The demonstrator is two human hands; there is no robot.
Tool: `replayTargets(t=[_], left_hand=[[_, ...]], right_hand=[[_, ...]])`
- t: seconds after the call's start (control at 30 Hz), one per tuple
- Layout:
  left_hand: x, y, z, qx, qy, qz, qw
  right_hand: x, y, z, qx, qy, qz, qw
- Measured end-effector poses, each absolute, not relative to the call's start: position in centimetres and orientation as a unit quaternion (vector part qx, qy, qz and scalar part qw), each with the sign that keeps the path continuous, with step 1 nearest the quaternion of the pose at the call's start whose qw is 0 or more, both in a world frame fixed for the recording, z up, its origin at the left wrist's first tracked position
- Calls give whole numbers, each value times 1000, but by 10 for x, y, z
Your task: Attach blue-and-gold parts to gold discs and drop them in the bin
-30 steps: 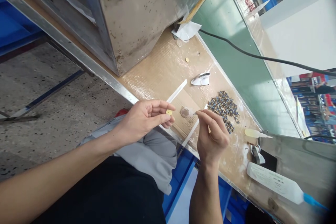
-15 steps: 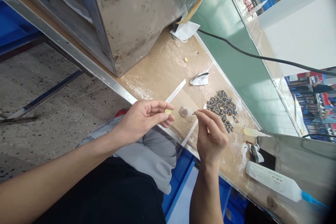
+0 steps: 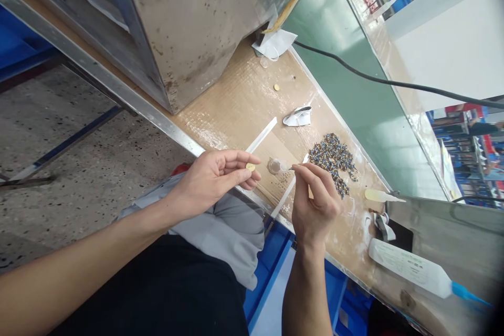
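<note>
My left hand [image 3: 220,176] pinches a small round yellow disc [image 3: 250,167] between thumb and fingers, just over the bench's front edge. To its right my right hand [image 3: 317,197] is closed in a pinch, with a tiny thin dark piece showing at the fingertips; its kind is too small to tell. Between the hands a small round clear container [image 3: 274,166] rests on the cardboard [image 3: 271,147]. Beyond my right hand lies a pile of small blue, black and gold parts [image 3: 333,157].
Further back lie another yellow disc [image 3: 276,87] and a crumpled white wrap [image 3: 298,116]. A large metal box [image 3: 205,37] stands at the left. On the right are a small yellowish bottle [image 3: 378,196] and a white bottle with blue nozzle [image 3: 411,268]. A black cable [image 3: 354,73] crosses behind.
My right hand has shifted very slightly to the left, and the view has moved a little. Both hands keep their pinches, and the yellow disc stays in my left hand.
</note>
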State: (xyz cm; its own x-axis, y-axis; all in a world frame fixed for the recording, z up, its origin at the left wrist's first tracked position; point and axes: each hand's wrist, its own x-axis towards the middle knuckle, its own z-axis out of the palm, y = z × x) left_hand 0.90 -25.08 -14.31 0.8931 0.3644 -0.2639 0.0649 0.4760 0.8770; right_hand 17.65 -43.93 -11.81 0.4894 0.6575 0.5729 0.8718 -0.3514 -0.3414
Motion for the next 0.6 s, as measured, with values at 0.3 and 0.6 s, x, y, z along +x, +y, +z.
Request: replayTargets(t=[0.3, 0.6], left_hand=[[6, -255, -146, 517, 217, 85, 824], [4, -276, -123, 512, 218, 68, 828]], right_hand=[[176, -443, -116, -811, -448, -199, 320], [119, -442, -93, -786, -367, -133, 480]])
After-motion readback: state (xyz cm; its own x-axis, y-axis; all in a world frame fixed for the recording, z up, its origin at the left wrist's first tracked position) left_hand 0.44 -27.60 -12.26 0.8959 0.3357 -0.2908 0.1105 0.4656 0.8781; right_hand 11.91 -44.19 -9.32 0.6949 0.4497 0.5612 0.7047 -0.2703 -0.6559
